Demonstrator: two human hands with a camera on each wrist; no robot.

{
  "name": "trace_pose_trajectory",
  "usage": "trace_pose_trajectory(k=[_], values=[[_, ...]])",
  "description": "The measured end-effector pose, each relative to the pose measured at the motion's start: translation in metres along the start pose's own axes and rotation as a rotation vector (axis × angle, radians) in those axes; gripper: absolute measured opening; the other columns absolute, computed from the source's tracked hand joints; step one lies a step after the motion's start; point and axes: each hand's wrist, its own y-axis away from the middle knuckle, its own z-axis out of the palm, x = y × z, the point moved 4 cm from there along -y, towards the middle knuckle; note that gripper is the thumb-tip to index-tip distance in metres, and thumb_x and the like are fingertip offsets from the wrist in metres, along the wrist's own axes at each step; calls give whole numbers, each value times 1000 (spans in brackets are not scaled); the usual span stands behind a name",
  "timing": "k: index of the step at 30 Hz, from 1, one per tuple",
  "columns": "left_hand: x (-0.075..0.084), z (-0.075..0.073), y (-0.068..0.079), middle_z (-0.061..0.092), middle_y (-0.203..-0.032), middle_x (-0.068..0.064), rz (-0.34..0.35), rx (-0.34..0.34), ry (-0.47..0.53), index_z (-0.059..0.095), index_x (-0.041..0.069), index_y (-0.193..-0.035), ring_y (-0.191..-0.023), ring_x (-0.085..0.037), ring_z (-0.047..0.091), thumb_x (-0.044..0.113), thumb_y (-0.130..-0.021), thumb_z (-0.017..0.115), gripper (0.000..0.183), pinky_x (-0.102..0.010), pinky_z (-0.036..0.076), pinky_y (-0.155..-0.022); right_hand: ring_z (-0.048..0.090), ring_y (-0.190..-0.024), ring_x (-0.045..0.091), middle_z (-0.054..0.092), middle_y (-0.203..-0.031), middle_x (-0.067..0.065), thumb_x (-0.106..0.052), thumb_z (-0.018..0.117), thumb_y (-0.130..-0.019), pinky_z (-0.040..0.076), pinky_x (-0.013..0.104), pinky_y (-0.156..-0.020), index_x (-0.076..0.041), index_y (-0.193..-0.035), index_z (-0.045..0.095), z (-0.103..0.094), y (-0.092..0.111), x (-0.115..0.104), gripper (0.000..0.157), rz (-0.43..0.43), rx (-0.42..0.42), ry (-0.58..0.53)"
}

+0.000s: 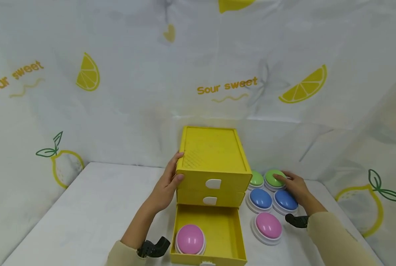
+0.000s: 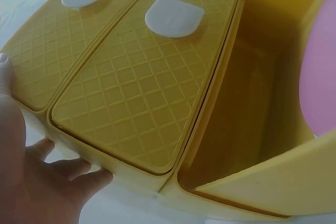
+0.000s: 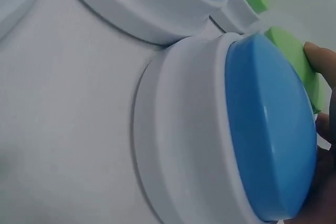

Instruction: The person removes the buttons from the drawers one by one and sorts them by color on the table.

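Note:
My left hand (image 1: 164,186) rests against the left side of a yellow drawer cabinet (image 1: 214,147), thumb on its front edge, fingers along its side. The bottom drawer (image 1: 222,229) is pulled out, with a pink dome button (image 1: 190,239) at its front left. On the right, my right hand (image 1: 295,186) grips a green dome button (image 1: 273,178), also seen in the right wrist view as a green dome (image 3: 291,56) under a fingertip. Some of that hand is cut off there. Nearer me are a blue button (image 1: 285,199) and a pink button (image 1: 268,225).
Another blue button (image 1: 260,198) and a green button (image 1: 256,179), partly hidden by the cabinet, stand left of the gripped one. White tabs (image 1: 213,183) mark the upper drawers. A lemon-printed white cloth (image 1: 144,92) hangs behind the white table (image 1: 81,214).

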Motion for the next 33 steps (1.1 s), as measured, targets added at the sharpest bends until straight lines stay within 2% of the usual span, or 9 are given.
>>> trace_pose_trajectory(k=[5, 10, 14, 17, 23, 28, 33], values=[[4, 3, 0, 2, -173, -2, 15, -4, 1, 15, 37, -160, -153, -37, 30, 29, -109, 44, 58, -61, 35, -118, 32, -140, 59, 26, -155, 41, -63, 42, -100, 33, 67, -114, 14, -152, 27, -4, 6, 6, 94, -39, 19, 174], [5, 6, -3, 2, -173, -3, 30, -14, 1, 15, 36, -160, -153, -37, 29, 30, -110, 43, 58, -61, 33, -119, 40, -132, 62, 35, -147, 46, -59, 30, -104, 39, 67, -108, 22, -144, 33, -9, 15, 1, 90, -80, 26, 364], [6, 8, -7, 2, -173, -2, 35, -15, 6, 15, 36, -160, -154, -35, 27, 30, -110, 43, 58, -60, 31, -120, 39, -132, 63, 35, -146, 47, -59, 35, -103, 39, 69, -108, 23, -144, 31, -13, 24, -5, 92, -108, 42, 432], [6, 9, -7, 1, -173, 0, 20, -13, 1, 16, 37, -159, -156, -34, 25, 31, -109, 43, 57, -60, 30, -121, 42, -129, 62, 39, -143, 46, -58, 44, -101, 42, 70, -104, 21, -144, 34, -14, 33, -11, 90, -169, 69, 465], [6, 8, -5, 1, -173, -1, 11, -1, -15, 17, 37, -159, -156, -35, 23, 33, -109, 43, 57, -61, 29, -121, 54, -123, 55, 53, -138, 38, -48, 57, -100, 50, 66, -94, 10, -141, 48, -15, 68, -38, 73, -341, 162, 449], [5, 5, -3, 2, -173, -3, 11, 9, -33, 16, 37, -160, -154, -38, 27, 34, -109, 44, 58, -62, 31, -120, 60, -119, 45, 63, -133, 27, -42, 64, -98, 55, 60, -93, -1, -139, 56, -6, 121, -79, 58, -444, 216, 352], [3, 2, 0, 4, -173, -4, -3, 23, -31, 16, 38, -160, -151, -39, 33, 34, -109, 43, 58, -62, 35, -117, 64, -117, 35, 68, -130, 13, -39, 67, -97, 57, 52, -94, -12, -134, 63, 13, 173, -119, 46, -529, 206, 237]])
